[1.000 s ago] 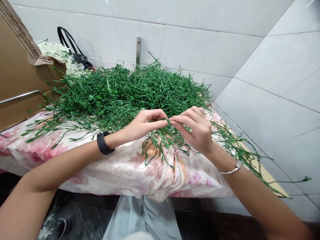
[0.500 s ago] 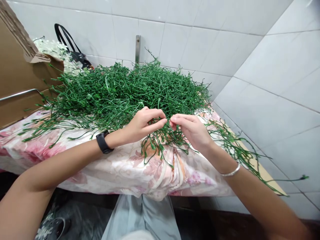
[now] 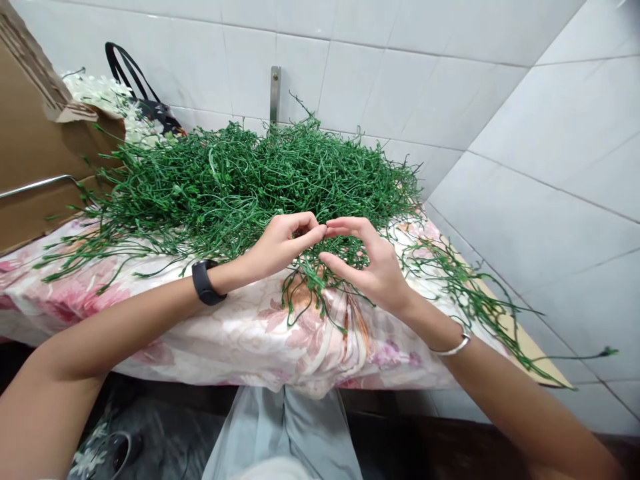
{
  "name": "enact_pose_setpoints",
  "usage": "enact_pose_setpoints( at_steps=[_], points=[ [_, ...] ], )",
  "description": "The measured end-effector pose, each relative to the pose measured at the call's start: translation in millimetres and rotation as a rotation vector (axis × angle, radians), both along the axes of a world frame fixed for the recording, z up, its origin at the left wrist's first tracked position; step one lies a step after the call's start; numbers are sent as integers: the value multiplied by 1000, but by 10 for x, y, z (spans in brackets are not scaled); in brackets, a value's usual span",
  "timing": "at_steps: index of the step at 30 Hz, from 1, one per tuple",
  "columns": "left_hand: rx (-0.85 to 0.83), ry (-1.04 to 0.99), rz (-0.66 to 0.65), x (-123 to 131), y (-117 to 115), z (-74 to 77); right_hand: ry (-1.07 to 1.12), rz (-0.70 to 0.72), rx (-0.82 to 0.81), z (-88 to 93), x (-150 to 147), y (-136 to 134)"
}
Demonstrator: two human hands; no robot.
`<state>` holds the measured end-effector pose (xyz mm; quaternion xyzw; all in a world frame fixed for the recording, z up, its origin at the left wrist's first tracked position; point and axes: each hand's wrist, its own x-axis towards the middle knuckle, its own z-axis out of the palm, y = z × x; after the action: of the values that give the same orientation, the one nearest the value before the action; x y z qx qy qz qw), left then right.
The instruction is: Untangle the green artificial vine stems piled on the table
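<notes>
A big heap of thin green artificial stems (image 3: pixel 240 180) lies on a table under a pink flowered cloth (image 3: pixel 240 333). My left hand (image 3: pixel 283 243), with a black band on its wrist, is pinched shut on green stems at the front edge of the heap. My right hand (image 3: pixel 373 267), with a silver bangle, meets it fingertip to fingertip, thumb and fingers spread around the same tuft of stems (image 3: pixel 313 280) that hangs over the table edge.
A cardboard box (image 3: pixel 35 153) stands at the left with a metal bar across it. White flowers (image 3: pixel 107 97) and a black-handled bag (image 3: pixel 150 107) sit behind the heap. Tiled walls close the back and right. Loose stems (image 3: pixel 475 300) trail off the right corner.
My right hand has turned and opened, its thumb dropping below the tuft. Both hands have shifted slightly up and left. The view has drifted a little.
</notes>
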<state>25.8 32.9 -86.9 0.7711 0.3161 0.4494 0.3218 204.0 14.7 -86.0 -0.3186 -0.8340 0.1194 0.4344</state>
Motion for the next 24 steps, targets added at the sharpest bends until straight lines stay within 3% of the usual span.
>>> enact_pose_setpoints(
  at_steps=[4, 24],
  points=[
    [25, 32, -35, 5, -23, 7, 92, 47, -99, -25, -10, 20],
    [61, 57, -77, 8, -41, 22, 52, -17, 40, 22, 11, 9]
  ],
)
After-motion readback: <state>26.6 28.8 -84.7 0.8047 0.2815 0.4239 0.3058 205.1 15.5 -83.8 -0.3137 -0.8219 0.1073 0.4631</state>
